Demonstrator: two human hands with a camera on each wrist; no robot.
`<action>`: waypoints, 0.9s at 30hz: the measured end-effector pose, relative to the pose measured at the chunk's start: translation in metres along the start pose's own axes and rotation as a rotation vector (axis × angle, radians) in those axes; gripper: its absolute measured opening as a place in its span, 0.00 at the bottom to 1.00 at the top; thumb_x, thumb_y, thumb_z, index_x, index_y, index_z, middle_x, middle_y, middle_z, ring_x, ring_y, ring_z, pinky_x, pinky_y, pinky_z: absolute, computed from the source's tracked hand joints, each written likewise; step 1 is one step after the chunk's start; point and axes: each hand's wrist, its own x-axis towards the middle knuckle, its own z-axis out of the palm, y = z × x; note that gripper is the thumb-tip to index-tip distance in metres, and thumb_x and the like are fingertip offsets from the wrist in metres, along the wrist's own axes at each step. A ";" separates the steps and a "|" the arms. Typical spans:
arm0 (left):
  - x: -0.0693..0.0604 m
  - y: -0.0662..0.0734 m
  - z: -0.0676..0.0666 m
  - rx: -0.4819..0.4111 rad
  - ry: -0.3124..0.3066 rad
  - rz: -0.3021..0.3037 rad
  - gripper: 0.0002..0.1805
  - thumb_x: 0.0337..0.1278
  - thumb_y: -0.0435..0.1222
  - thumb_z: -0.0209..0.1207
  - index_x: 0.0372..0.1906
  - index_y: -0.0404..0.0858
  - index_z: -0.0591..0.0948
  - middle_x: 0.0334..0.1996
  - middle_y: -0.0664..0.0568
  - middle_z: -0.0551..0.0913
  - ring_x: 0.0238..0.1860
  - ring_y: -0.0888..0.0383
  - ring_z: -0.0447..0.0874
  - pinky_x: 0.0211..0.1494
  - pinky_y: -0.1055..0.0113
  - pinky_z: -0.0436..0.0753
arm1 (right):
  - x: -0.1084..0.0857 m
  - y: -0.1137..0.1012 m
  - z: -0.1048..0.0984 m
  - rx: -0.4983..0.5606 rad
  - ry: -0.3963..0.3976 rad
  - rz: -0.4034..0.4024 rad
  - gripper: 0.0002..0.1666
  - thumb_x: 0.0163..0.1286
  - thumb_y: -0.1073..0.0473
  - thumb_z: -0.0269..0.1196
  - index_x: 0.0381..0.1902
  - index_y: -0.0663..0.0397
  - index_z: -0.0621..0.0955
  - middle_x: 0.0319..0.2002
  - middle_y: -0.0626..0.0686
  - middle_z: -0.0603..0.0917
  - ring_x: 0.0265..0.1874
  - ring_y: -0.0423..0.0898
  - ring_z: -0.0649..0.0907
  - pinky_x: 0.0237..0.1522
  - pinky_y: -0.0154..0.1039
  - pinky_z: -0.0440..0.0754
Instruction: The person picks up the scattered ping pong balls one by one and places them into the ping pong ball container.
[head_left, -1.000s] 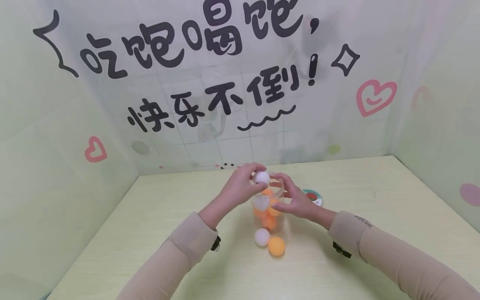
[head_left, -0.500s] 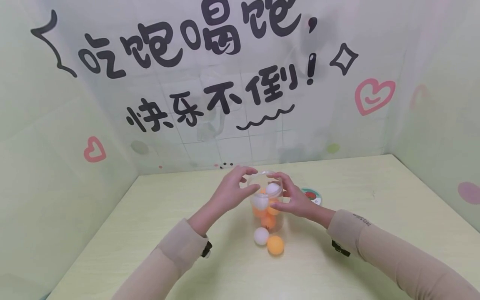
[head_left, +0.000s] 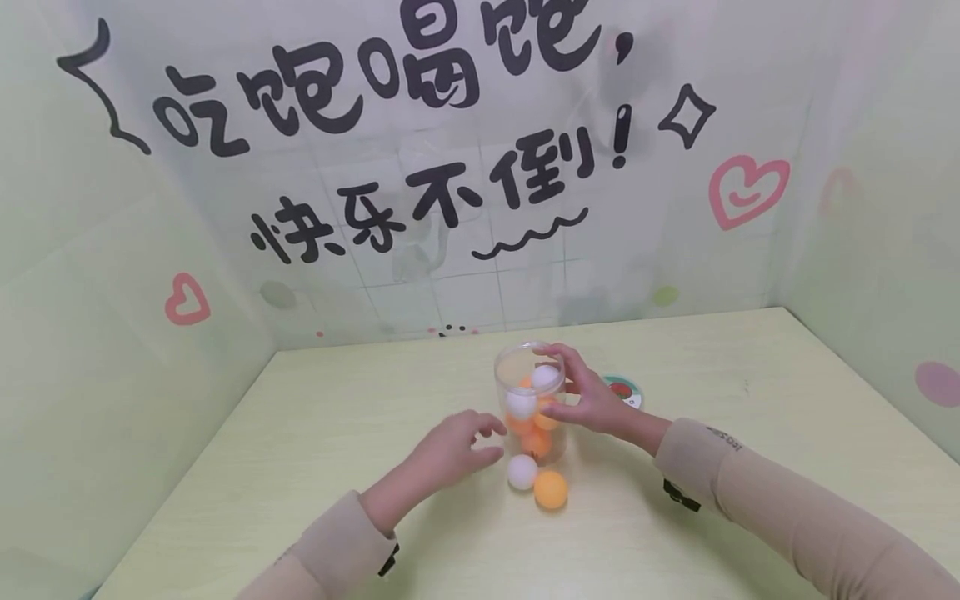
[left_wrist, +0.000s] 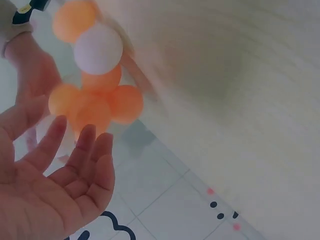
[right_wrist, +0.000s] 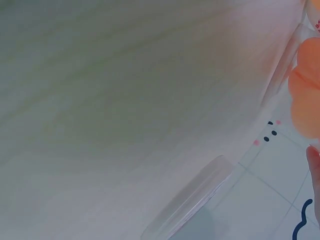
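Observation:
A clear plastic jar (head_left: 517, 367) stands upright on the table, holding several orange and white ping-pong balls. My right hand (head_left: 592, 402) grips its right side, thumb in front and fingers round the back. In front of the jar a white ping-pong ball (head_left: 522, 472) and an orange ping-pong ball (head_left: 551, 490) lie side by side on the table. My left hand (head_left: 453, 450) is just left of the white ball, fingers loosely bent and nothing held. The left wrist view shows that hand (left_wrist: 65, 180) with parted fingers near the balls. Only a fingertip (right_wrist: 313, 165) shows in the right wrist view.
A round disc (head_left: 626, 393) with a teal, red and white face lies on the table behind my right wrist, partly hidden. Printed wall panels enclose the pale wooden table (head_left: 675, 517) at the back and both sides.
My left hand let go of a white ping-pong ball, which dropped into the jar. It then moved down and left toward the loose balls. The right hand has kept its hold.

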 end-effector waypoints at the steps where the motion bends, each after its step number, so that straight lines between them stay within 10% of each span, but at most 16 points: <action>1: -0.002 -0.001 0.003 0.023 -0.032 0.012 0.15 0.54 0.38 0.61 0.47 0.41 0.79 0.41 0.48 0.79 0.42 0.52 0.76 0.43 0.58 0.76 | 0.000 0.000 0.000 0.002 0.000 -0.002 0.40 0.55 0.66 0.65 0.61 0.57 0.56 0.66 0.61 0.60 0.62 0.62 0.65 0.51 0.56 0.72; 13: -0.008 0.004 0.025 0.169 -0.104 0.097 0.23 0.48 0.36 0.64 0.54 0.47 0.78 0.35 0.48 0.76 0.26 0.61 0.67 0.27 0.71 0.68 | -0.001 -0.002 0.001 0.007 0.002 -0.010 0.40 0.55 0.68 0.65 0.61 0.59 0.56 0.66 0.61 0.59 0.62 0.61 0.65 0.52 0.51 0.72; 27: -0.006 0.005 0.031 0.191 -0.126 0.040 0.20 0.46 0.36 0.65 0.49 0.43 0.78 0.36 0.49 0.78 0.30 0.61 0.71 0.35 0.67 0.73 | 0.000 0.001 0.000 0.009 -0.001 -0.002 0.40 0.56 0.68 0.64 0.62 0.57 0.56 0.66 0.59 0.60 0.63 0.60 0.65 0.52 0.54 0.71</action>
